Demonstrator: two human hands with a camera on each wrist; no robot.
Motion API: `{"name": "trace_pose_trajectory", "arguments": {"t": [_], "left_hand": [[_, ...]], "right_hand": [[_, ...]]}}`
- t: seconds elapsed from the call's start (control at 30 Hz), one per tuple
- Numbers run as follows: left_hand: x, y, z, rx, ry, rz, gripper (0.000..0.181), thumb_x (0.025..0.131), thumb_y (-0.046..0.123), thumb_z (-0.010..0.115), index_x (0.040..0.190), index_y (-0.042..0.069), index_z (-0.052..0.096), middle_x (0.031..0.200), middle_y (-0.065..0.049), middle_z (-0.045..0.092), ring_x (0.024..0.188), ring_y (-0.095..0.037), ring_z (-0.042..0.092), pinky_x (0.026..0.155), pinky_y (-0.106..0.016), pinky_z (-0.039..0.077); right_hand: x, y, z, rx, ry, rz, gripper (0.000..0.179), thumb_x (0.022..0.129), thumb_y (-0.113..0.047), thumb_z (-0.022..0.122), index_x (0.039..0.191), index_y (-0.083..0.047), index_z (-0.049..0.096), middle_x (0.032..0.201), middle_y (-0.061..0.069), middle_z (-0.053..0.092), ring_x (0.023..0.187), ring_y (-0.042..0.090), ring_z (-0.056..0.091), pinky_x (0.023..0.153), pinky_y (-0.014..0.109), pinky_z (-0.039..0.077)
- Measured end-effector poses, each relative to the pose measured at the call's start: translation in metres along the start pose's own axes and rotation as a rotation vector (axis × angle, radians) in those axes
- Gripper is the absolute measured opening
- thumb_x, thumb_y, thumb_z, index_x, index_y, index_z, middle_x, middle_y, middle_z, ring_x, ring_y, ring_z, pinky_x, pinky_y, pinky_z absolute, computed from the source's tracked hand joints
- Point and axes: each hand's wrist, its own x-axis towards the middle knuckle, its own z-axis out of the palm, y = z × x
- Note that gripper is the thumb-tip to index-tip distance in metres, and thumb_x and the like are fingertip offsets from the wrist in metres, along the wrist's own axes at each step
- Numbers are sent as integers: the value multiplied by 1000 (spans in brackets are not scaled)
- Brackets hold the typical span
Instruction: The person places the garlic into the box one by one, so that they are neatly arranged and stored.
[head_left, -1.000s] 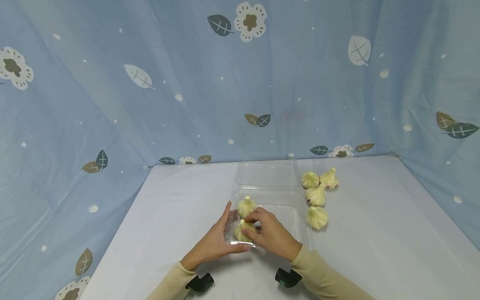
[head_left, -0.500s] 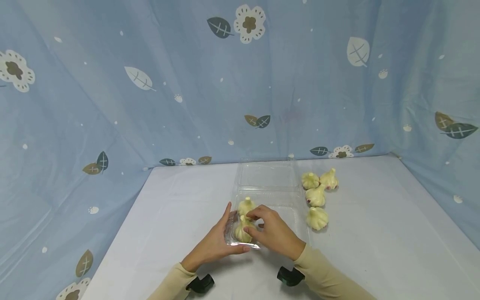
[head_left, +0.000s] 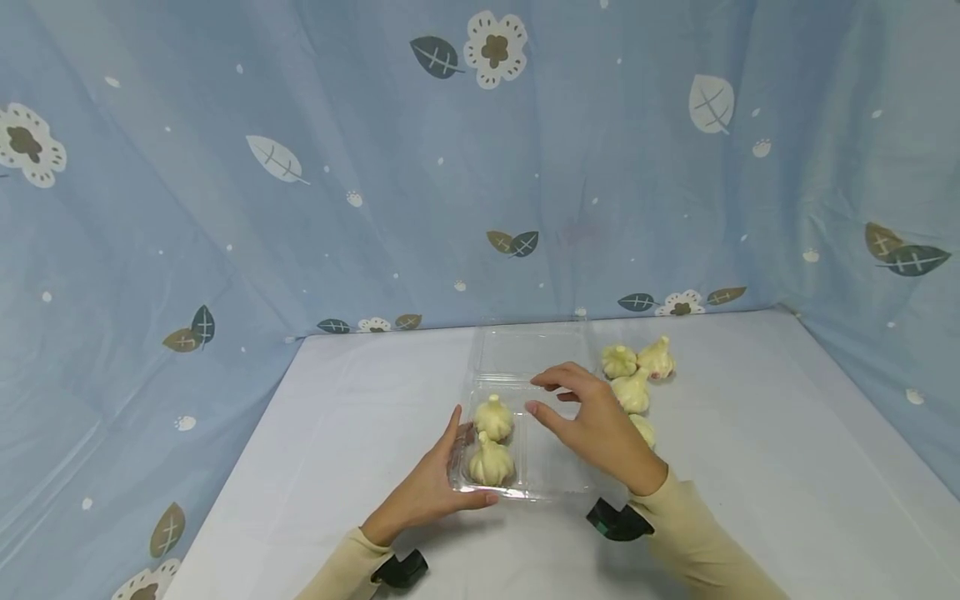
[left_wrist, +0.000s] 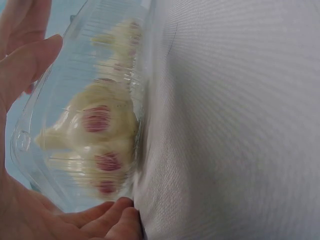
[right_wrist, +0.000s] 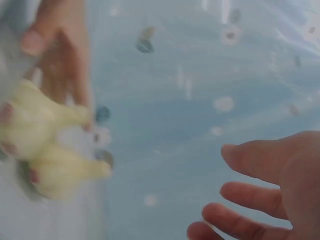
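Observation:
A clear plastic clamshell container (head_left: 558, 467) lies with its lid (head_left: 534, 350) folded back. Two garlic bulbs stand stem-up in its left side, one (head_left: 492, 417) behind the other (head_left: 491, 464). My left hand (head_left: 423, 485) grips the container's left side, thumb along the front edge; the left wrist view shows fingers (left_wrist: 117, 220) against its wall. Above the container's right half, my right hand (head_left: 600, 429) hangs with parted fingers and holds nothing. In the right wrist view, the bulbs (right_wrist: 35, 120) are blurred, away from that hand.
Several more garlic bulbs (head_left: 619, 361) lie in a cluster on the white cloth (head_left: 750, 433) right of the container. The right hand partly covers the nearest ones. A blue patterned curtain (head_left: 420, 183) hangs behind and at the sides.
My right hand has let go of the front garlic bulb and moved up and to the right. The bulb stays in the container. My left hand keeps its place.

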Motion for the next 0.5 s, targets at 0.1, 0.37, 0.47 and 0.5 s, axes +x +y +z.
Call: {"name": "trace_pose_trajectory", "arguments": {"t": [0.1,0.37,0.47,0.5], "left_hand": [[-1,-1,0,-3,1,-1,136,76,44,92,167,11,-4,167,-10,36,156,-32,34,125,-61,28],[-2,-2,0,-3,2,-3,137,76,44,92,167,12,-4,168,-10,35,157,-32,33,126,-60,27],[-2,-1,0,-5,-2,-2,136,76,44,91,167,13,-5,168,-10,34,157,-32,33,126,-60,27],[-2,-1,0,-5,-4,-3,136,76,44,91,167,13,-5,168,-10,34,157,-32,33,126,-60,27]], "right_hand": [[2,2,-17,-4,53,5,27,93,-18,79,119,-13,73,115,1,71,110,25,67,93,44,61],[2,9,-60,29,205,42,29,98,-17,73,127,-11,71,124,7,69,111,14,64,93,18,55],[1,13,-75,63,267,33,30,98,-12,72,128,-8,70,124,10,68,109,6,62,92,9,51],[0,15,-80,63,286,32,30,98,-11,72,128,-7,70,124,10,67,109,4,62,92,8,50]]}}
